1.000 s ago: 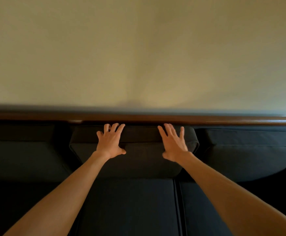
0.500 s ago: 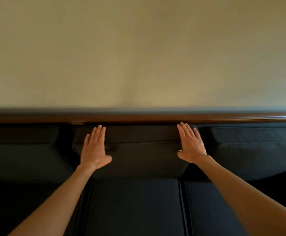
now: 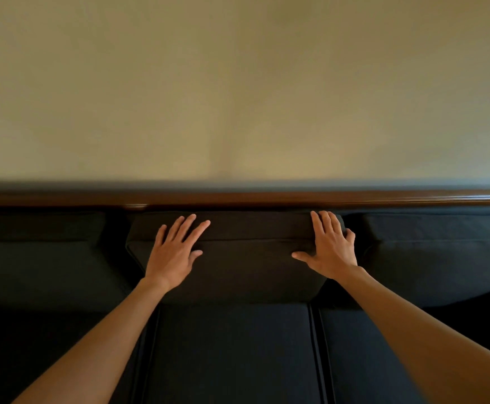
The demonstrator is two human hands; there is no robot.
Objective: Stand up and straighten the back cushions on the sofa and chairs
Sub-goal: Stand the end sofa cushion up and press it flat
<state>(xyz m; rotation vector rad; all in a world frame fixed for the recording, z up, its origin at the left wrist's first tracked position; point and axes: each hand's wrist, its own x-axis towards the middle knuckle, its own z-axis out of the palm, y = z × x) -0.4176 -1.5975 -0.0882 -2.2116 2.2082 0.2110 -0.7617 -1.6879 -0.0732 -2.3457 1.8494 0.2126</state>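
Head view, the only view supplied. The middle back cushion point(image 3: 246, 258) stands upright on the sofa point(image 3: 232, 354), its top edge just under the wooden rail point(image 3: 267, 198) that runs along the wall point(image 3: 238, 83). The left hand point(image 3: 174, 255) lies flat on the cushion's upper left part, fingers spread and reaching onto the top band, thumb out to the side; nothing is pinched. The right hand point(image 3: 329, 249) lies flat near the upper right corner, fingers close together on the top band, the little finger curling over the cushion's right edge, thumb stretched inward. Both palms appear to press on the fabric rather than grasp it.

The left back cushion point(image 3: 34, 258) and the right back cushion point(image 3: 442, 258) also stand upright, each separated from the middle one by a dark gap. The gap at left looks wider than the one at right.

Assessment: the step in hand is squaring and seating the middle cushion. To do it well, press evenly with both palms so the cushion sits back against the frame without twisting, keep its top edge parallel to the rail, and nudge it sideways until the two gaps match. Smooth the crease under the top band outward. Uneven pressure would likely tilt one corner forward
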